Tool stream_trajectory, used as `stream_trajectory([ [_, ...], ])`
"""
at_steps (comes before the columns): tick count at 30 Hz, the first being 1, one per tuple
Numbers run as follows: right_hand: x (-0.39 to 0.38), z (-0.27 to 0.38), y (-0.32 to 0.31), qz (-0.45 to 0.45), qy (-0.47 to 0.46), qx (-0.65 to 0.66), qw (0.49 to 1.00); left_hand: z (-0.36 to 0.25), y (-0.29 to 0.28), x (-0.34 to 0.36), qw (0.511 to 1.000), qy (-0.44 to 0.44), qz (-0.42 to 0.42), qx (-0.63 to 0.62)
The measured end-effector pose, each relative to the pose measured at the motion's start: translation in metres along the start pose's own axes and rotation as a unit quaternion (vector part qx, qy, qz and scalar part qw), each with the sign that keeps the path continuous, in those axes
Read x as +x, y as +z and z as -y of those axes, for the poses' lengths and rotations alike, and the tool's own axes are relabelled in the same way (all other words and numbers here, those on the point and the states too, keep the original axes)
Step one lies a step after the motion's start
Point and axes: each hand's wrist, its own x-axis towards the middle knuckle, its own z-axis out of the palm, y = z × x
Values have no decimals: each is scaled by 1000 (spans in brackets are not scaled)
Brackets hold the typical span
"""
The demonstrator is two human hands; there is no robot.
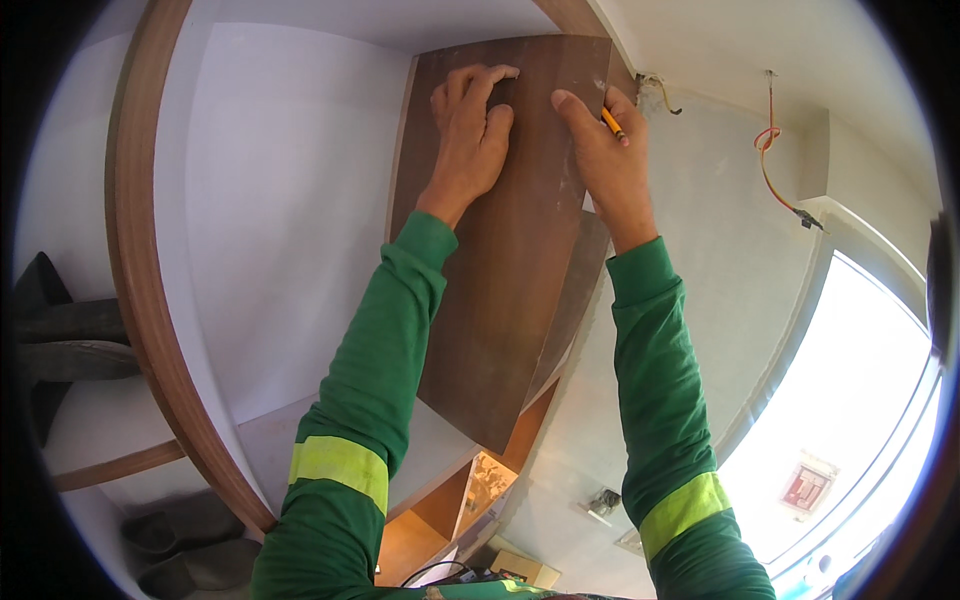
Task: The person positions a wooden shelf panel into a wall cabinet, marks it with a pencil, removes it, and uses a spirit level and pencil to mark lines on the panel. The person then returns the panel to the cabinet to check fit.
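Green sleeves (370, 370) are seen closest. At the right side of the cabinet (135, 250), a brown wood panel (505, 270) is touched by the left hand (468, 145), its grip half open, empty. A yellow pencil (613, 124) is held by the right hand (610, 170) in a curled grip. Fitting seems under way; next, steady pressing may be needed.

Room under fit-out; loose wires (768, 140) hanging from ceiling (720, 40); bare grey wall (715, 220); wood-edged cabinet (132, 220)
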Motion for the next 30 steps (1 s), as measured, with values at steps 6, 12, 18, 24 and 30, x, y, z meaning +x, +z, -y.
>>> stream_trajectory([
  [6, 2, -3, -2, 0, -1, -4, 1000, 2, -1, 0, 1000, 2, 20, 6],
  [12, 0, 1, -1, -4, -1, -15, 1000, 0, 0, 1, 1000, 16, -5, 11],
  [18, 2, 0, -1, -8, 5, -23, 1000, 6, -3, -9, 999, 39, 3, 12],
  [24, -9, 11, 4, -22, -8, -29, 999, 4, -6, -32, 995, 19, 44, 89],
  [30, -45, 0, 11, -65, -6, -95, 993, 22, -12, -28, 991, -19, 53, 123],
])
